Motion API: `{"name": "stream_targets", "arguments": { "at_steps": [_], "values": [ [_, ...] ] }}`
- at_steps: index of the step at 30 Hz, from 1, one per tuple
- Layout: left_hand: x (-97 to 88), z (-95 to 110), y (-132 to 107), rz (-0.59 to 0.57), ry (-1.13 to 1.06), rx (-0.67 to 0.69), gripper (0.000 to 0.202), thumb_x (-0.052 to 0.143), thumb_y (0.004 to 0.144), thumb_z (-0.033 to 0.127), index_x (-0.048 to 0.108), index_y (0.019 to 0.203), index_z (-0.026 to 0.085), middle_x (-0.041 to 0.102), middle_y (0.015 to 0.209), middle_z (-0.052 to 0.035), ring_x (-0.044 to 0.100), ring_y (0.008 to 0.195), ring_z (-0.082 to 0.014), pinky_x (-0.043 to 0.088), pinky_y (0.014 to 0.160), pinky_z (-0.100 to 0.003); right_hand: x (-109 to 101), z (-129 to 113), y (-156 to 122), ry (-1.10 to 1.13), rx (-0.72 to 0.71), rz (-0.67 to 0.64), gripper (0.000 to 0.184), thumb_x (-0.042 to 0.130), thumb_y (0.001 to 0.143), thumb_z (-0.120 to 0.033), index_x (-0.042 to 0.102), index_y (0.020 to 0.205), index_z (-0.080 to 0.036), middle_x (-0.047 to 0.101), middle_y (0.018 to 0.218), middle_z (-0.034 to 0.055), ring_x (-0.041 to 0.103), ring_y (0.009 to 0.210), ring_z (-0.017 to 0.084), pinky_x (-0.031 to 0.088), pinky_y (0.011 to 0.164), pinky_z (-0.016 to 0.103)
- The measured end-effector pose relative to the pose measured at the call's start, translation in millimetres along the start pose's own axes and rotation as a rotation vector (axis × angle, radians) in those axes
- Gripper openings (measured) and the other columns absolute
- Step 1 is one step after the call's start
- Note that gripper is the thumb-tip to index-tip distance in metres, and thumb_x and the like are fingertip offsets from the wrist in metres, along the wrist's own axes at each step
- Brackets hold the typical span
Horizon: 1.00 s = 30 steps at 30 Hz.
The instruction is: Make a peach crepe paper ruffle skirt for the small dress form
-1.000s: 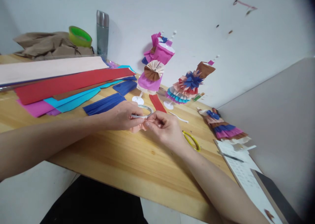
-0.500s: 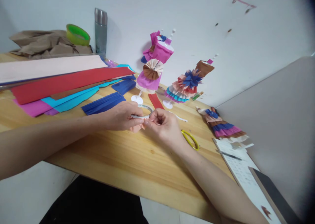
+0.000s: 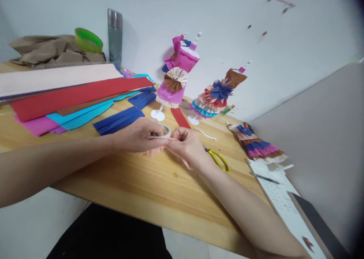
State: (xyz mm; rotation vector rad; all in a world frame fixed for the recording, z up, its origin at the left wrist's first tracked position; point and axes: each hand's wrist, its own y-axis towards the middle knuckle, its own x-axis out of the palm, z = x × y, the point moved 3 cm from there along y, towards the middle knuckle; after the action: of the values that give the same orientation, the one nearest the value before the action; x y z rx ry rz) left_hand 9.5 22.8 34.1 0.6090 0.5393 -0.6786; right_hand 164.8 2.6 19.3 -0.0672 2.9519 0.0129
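Observation:
My left hand (image 3: 139,135) grips a small roll of white tape (image 3: 162,132) over the wooden table (image 3: 148,183). My right hand (image 3: 186,145) meets it from the right, its fingers pinched at the tape's end and pressed against the left fingers. A bit of pale pink crepe paper (image 3: 152,151) peeks out under the left hand. Yellow-handled scissors (image 3: 218,159) lie just right of my right wrist.
Crepe paper sheets (image 3: 71,96) in pink, red, cyan and blue cover the left of the table. Two paper-dressed figures (image 3: 176,77) (image 3: 216,96) stand at the back, a third (image 3: 257,145) lies at right. A green tape roll (image 3: 88,41), a metal bottle (image 3: 114,35) and a notepad with pen (image 3: 273,187) are nearby.
The hands have closed together over the tape roll, and the right hand turned palm down. The pink paper is now mostly covered.

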Motion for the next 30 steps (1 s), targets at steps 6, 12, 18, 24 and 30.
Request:
{"name": "stream_targets", "arguments": {
  "at_steps": [6, 12, 18, 24, 30],
  "values": [
    [5.3, -13.9, 1.0, -0.040, -0.215, -0.295, 0.030, 0.050, 0.085, 0.027, 0.053, 0.058, 0.015, 0.053, 0.049, 0.0024, 0.049, 0.047, -0.0090, 0.030, 0.040, -0.018, -3.5, -1.7, -0.3, -0.046, 0.032, -0.090, 0.043, 0.082, 0.052, -0.044, 0.047, 0.051, -0.019, 0.041, 0.041, -0.0075, 0.030, 0.040, 0.005, 0.019, 0.040, 0.020],
    [3.8, -11.6, 4.0, -0.050, -0.284, -0.319, 0.024, 0.054, 0.082, 0.027, 0.061, 0.064, 0.014, 0.057, 0.049, 0.0012, 0.055, 0.044, -0.0107, 0.038, 0.037, -0.017, -11.4, -5.3, -1.8, -0.129, -0.070, -0.109, 0.035, 0.073, 0.067, -0.043, 0.050, 0.056, -0.019, 0.045, 0.045, -0.0053, 0.034, 0.042, 0.007, 0.023, 0.041, 0.022],
    [3.9, -9.0, 4.3, 0.043, -0.200, -0.199, 0.025, 0.053, 0.085, 0.024, 0.067, 0.067, 0.014, 0.066, 0.057, -0.0008, 0.060, 0.048, -0.0095, 0.040, 0.040, -0.015, -15.4, -3.9, -5.2, -0.409, -0.236, -0.022, 0.022, 0.066, 0.076, -0.033, 0.057, 0.062, -0.018, 0.058, 0.056, 0.0001, 0.049, 0.050, 0.011, 0.035, 0.047, 0.023],
    [2.7, -13.9, 7.1, 0.135, 0.000, 0.033, 0.029, 0.054, 0.088, 0.026, 0.069, 0.066, 0.016, 0.067, 0.061, -0.0008, 0.060, 0.059, -0.0102, 0.043, 0.055, -0.018, -13.3, -10.6, -10.6, -0.515, -0.325, -0.001, 0.028, 0.063, 0.081, -0.034, 0.053, 0.060, -0.018, 0.047, 0.052, -0.0035, 0.039, 0.049, 0.009, 0.028, 0.046, 0.022],
    [1.5, -16.7, 8.5, 0.078, 0.022, 0.051, 0.032, 0.051, 0.092, 0.034, 0.071, 0.074, 0.016, 0.066, 0.065, -0.0007, 0.059, 0.060, -0.0107, 0.041, 0.055, -0.020, -15.2, -14.2, -8.5, -0.472, -0.284, -0.007, 0.023, 0.062, 0.079, -0.033, 0.058, 0.063, -0.017, 0.047, 0.052, -0.0035, 0.037, 0.047, 0.008, 0.026, 0.044, 0.022]
  ]
}}
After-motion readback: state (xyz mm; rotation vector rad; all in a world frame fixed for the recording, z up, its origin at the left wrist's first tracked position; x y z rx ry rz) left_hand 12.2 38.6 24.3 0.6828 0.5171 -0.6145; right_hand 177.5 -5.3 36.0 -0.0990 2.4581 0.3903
